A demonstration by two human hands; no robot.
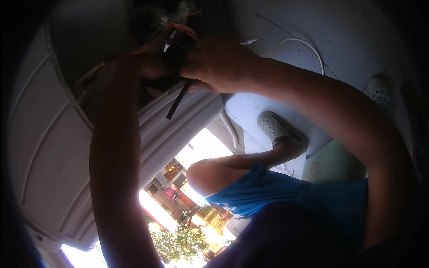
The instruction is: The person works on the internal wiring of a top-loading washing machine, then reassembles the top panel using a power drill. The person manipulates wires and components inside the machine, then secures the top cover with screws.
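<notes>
One dark strip (pixel 177 102) slants down from the curled fingers of the right hand (pixel 219 64); whether they grip it I cannot tell, nor can I for the shadowed left hand (pixel 153 67); wires (pixel 182 29) and a white connector (pixel 168 43) sit just beyond the fingers

The shadowed bare left hand (pixel 151 67) extends forward; the bare right hand (pixel 216 64) angles inward nearby, fingers (pixel 191 70) curled.

One dark strip (pixel 177 101), two shoes (pixel 269 123)
</notes>
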